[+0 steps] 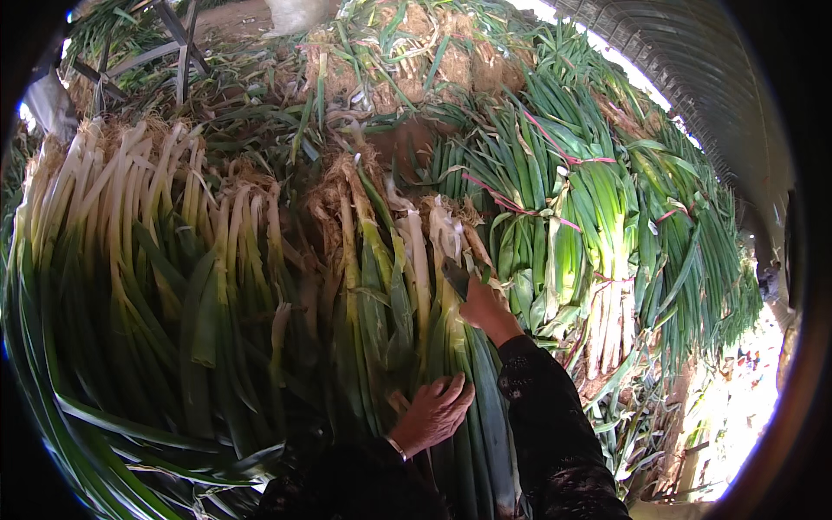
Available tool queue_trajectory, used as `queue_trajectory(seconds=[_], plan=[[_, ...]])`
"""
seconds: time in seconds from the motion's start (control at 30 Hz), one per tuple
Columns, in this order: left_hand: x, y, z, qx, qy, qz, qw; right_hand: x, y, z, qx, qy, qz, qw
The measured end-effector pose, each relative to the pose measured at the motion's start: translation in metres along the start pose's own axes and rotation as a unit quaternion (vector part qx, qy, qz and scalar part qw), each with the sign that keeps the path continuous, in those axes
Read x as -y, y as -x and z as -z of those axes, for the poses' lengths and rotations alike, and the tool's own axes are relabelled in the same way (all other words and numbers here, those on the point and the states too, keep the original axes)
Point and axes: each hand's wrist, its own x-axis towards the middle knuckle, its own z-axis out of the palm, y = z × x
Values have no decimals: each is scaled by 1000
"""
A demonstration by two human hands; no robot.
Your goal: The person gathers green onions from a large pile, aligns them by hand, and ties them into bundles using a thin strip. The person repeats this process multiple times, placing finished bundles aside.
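Large green onions (374,292) with white stems and matted roots lie before me, roots away from me. My right hand (484,305) is closed around a tool with a dark, flat blade (456,278), seemingly a knife; its handle is hidden in the fist. The blade lies against the pale stems just below the roots. Lower down, my left hand (432,413) rests on the green leaves (455,364) of the same onions, fingers slightly bent and a band at the wrist. Whether it grips a leaf I cannot tell.
More loose onions (117,195) spread at left. Bundles tied with pink string (588,159) stand at right. A further root-end heap (416,58) lies beyond. A metal frame (185,52) stands at the far left, and a ribbed arched cover (702,78) rises at right.
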Motion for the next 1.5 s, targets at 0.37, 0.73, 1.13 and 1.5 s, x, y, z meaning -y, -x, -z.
queue_trajectory(seconds=[0.37,0.73,1.13,1.5], plan=[[-1,2,-4,3,7,17,1000,-17,3,-6,-10,-75,-40,996],[0,-7,-9,-36,124,24,991,-73,245,-31,57,-42,-18,997],[39,-115,-38,-10,-127,251,960,-95,273,-49,-76,-193,-16,978],[35,-131,-45,8,-187,305,934,-116,285,-54,-86,-212,-1,974]])
